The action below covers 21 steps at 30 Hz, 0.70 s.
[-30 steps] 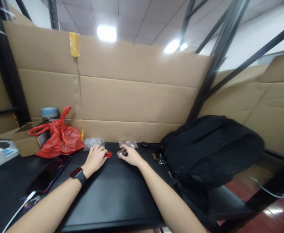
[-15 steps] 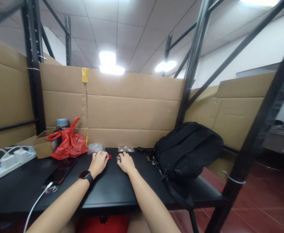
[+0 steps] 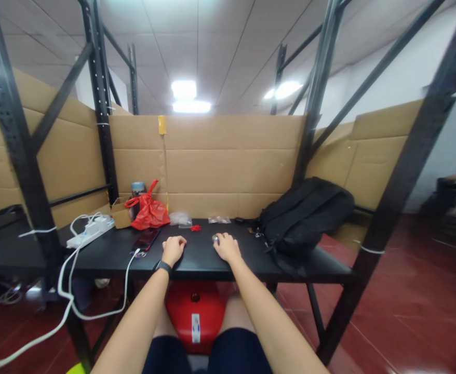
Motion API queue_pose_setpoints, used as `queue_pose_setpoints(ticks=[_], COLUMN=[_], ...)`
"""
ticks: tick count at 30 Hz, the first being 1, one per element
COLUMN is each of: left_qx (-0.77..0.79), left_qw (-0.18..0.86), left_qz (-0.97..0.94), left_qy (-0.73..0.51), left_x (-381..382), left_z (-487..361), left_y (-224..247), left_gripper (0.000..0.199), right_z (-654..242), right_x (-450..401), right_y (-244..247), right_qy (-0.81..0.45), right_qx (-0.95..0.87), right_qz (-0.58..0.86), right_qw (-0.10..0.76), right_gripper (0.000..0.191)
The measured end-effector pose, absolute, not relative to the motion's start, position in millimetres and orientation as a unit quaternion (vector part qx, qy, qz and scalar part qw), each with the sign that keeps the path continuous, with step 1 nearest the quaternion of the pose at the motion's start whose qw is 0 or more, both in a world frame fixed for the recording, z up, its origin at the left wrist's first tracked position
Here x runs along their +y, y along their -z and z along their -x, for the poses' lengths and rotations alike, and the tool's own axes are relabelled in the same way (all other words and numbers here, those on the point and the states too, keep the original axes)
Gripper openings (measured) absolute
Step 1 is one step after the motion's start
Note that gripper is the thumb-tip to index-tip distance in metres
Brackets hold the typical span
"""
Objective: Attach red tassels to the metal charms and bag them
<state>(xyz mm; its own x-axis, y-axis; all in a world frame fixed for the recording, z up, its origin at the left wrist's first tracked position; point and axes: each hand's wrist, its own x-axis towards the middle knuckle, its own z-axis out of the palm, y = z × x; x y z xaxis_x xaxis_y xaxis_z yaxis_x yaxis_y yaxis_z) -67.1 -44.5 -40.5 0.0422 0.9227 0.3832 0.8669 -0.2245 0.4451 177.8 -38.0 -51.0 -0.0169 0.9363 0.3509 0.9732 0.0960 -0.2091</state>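
Observation:
My left hand (image 3: pixel 173 250) rests on the black table (image 3: pixel 197 262), its fingers curled; whether anything is under them is hidden. A small red item (image 3: pixel 196 228) lies just beyond it, apart from the fingers. To the right, my right hand (image 3: pixel 227 246) is closed around a small shiny metallic object (image 3: pixel 215 239), too small to name, at its thumb side. Clear plastic bags, one crumpled (image 3: pixel 180 218) and one flat with small pieces (image 3: pixel 219 220), lie near the cardboard wall.
At the left are a phone (image 3: pixel 146 239) on a white cable, a power strip (image 3: pixel 91 231), a small carton (image 3: pixel 121 213) and a red plastic bag (image 3: pixel 150 210). A black backpack (image 3: pixel 308 215) sits at the right. Dark metal posts flank the table.
The view has moved back and turned left. My left hand has come away from the red item, which now lies uncovered. My right hand still has the shiny object.

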Motion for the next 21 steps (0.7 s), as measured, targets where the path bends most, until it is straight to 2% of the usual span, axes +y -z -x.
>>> queue_pose_setpoints(ticks=[9,12,16,19,20,21], left_qx=[0.602,0.577,0.319,0.088,0.046,0.023], left_qw=[0.035,0.034,0.123,0.121,0.109,0.096], left_qz=[-0.741,-0.740,-0.728,-0.768,-0.769,-0.754], left_qy=[-0.295,-0.344,-0.594,-0.623,-0.629,-0.649], left_x=[-50.5,-60.3,-128.1,-228.3,-262.0,-291.4], left_z=[68.1,56.7,23.2,-2.3,-7.4,-9.9], left_y=[40.4,26.3,-51.0,-136.6,-162.3,-183.7], left_gripper=[0.023,0.025,0.049,0.082,0.085,0.080], right_z=[-181.5,-181.9,-182.3,-182.3,-182.3,-182.3], right_x=[-32.5,-32.8,-32.8,-33.0,-33.4,-34.0], right_y=[56.0,54.9,55.0,55.4,55.1,54.7], right_qy=[0.024,0.028,0.021,0.018,0.019,0.021], right_qx=[-0.713,-0.712,-0.711,-0.713,-0.712,-0.711], right_qz=[0.664,0.665,0.666,0.665,0.666,0.667], right_qw=[0.225,0.225,0.222,0.221,0.222,0.222], right_gripper=[0.033,0.033,0.035,0.036,0.036,0.036])
